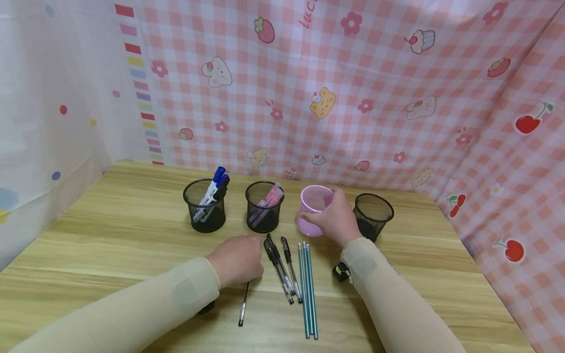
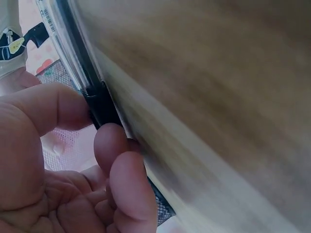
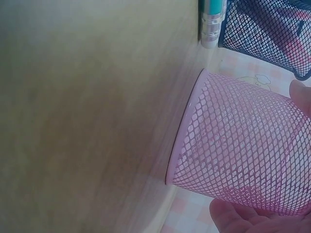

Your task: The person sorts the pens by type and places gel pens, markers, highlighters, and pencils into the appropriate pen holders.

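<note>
My left hand [image 1: 238, 260] pinches a clear-barrelled gel pen with a black cap [image 2: 104, 104] between thumb and fingers. Below the hand, the pen's barrel [image 1: 243, 306] points toward the front of the table. At the back, my right hand [image 1: 337, 218] grips a pink mesh pen cup [image 1: 310, 226] around its side, thumb on the near left. This cup stands upright, its base rim [image 3: 187, 128] against the tabletop in the right wrist view. Between the hands lie several black-capped gel pens [image 1: 279, 269] and, to their right, several teal pencils [image 1: 307, 294].
Left of the pink cup stand two black mesh cups, one with markers [image 1: 207, 201], one with pink and purple highlighters [image 1: 267, 203]. A third black mesh cup [image 1: 372, 211] stands right of my right hand. Printed cloth [image 1: 282, 122] hangs behind the wooden table [image 1: 132, 220].
</note>
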A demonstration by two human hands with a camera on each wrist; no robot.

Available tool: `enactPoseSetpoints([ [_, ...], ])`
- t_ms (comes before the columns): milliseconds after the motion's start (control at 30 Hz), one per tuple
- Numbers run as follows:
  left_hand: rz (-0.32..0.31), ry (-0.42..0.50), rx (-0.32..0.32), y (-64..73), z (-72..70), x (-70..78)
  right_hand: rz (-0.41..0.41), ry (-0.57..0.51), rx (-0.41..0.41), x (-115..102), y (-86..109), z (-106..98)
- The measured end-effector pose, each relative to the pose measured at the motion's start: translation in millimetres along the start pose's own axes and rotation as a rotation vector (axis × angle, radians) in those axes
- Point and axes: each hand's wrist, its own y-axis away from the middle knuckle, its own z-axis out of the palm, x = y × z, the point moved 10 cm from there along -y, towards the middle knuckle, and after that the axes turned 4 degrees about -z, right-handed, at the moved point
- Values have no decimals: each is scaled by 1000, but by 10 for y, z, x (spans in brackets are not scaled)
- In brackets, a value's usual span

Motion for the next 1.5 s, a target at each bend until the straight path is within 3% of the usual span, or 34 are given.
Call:
enactPoseSetpoints([
  [367, -3, 32, -13, -23, -15, -17, 1, -12, -6, 10, 9, -3],
  [633, -28, 194, 47, -37, -236, -57, -1, -12, -3, 14, 1, -2],
  [1000, 102, 431, 300, 14, -729, -6, -4, -11, 0, 6, 10, -11],
  [1133, 134, 544, 370, 3, -812, -30, -1, -14, 4, 4, 11, -12],
  [1300, 124, 708, 459, -1, -884, -95, 0, -17, 6, 10, 6, -12],
  [1500, 123, 865, 630, 19, -984, -183, 2, -16, 3, 25, -6, -5],
])
